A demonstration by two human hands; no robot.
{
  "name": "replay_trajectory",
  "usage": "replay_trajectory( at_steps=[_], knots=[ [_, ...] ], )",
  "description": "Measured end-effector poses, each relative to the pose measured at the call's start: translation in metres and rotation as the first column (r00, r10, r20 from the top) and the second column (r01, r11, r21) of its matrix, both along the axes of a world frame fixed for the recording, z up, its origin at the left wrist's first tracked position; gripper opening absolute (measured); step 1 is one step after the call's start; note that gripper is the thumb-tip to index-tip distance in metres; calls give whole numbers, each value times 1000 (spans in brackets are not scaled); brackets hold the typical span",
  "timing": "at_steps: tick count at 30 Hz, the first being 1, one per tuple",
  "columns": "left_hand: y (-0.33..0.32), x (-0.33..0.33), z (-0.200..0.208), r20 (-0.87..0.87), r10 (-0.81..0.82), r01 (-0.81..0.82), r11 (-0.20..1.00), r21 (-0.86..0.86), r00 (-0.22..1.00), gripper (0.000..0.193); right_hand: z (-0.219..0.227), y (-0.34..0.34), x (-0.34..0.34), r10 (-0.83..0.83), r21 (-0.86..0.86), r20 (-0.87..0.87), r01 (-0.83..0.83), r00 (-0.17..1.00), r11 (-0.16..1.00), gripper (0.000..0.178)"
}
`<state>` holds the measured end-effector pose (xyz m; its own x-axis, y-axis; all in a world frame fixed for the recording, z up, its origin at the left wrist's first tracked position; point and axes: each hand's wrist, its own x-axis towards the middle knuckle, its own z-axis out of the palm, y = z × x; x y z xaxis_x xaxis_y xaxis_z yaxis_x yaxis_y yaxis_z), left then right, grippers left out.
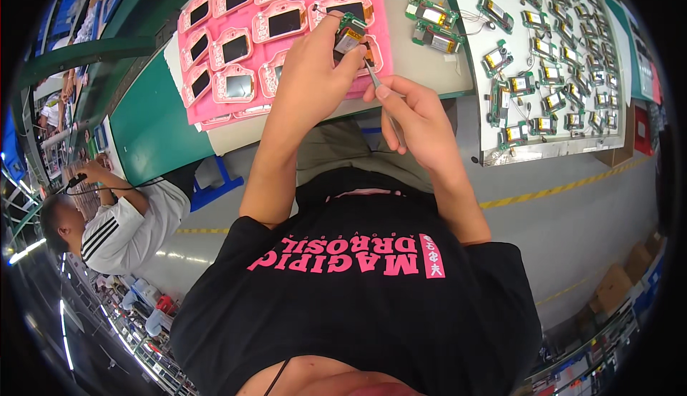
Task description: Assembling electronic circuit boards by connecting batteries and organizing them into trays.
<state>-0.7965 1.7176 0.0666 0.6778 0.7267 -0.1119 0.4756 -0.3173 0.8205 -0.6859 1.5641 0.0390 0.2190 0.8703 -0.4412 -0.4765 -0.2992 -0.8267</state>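
Observation:
My left hand (315, 74) grips a green circuit board (351, 36) that has a silver and yellow battery on it. It holds the board over a pink plastic shell at the right side of a pink mat (386, 10). In my right hand (418, 113) is a pair of metal tweezers (373, 76), its tips against the lower edge of the board. Several pink shells with dark screens (232, 47) lie in rows on the mat. Just right of the mat rest two more boards with batteries (435, 38). My left fingers partly cover the shell under the board.
A white tray (494, 154) with a metal rim stands on the right, holding many boards with batteries and wires. A person in a white shirt (132, 228) works at the left. Green table surface (154, 117) lies left of the mat. Cardboard boxes (615, 285) stand at the lower right.

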Motion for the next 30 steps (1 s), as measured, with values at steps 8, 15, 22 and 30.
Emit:
replay_trajectory(
  at_steps=[8,15,22,30],
  knots=[
    [0,-4,1,40,2,0,999,-51,999,22,-2,-2,-6,-55,25,-52,57,997,998,25],
    [-2,-8,4,73,19,-12,996,-83,997,22,-7,-3,-10,-65,85,-40,68,997,994,25],
    [-2,-12,10,55,-19,22,998,-58,998,28,-7,-5,-16,-85,109,-85,94,993,990,24],
    [11,-44,32,13,-47,49,973,-226,999,36,-7,-10,-21,-140,140,-11,140,990,980,24]
  ],
)
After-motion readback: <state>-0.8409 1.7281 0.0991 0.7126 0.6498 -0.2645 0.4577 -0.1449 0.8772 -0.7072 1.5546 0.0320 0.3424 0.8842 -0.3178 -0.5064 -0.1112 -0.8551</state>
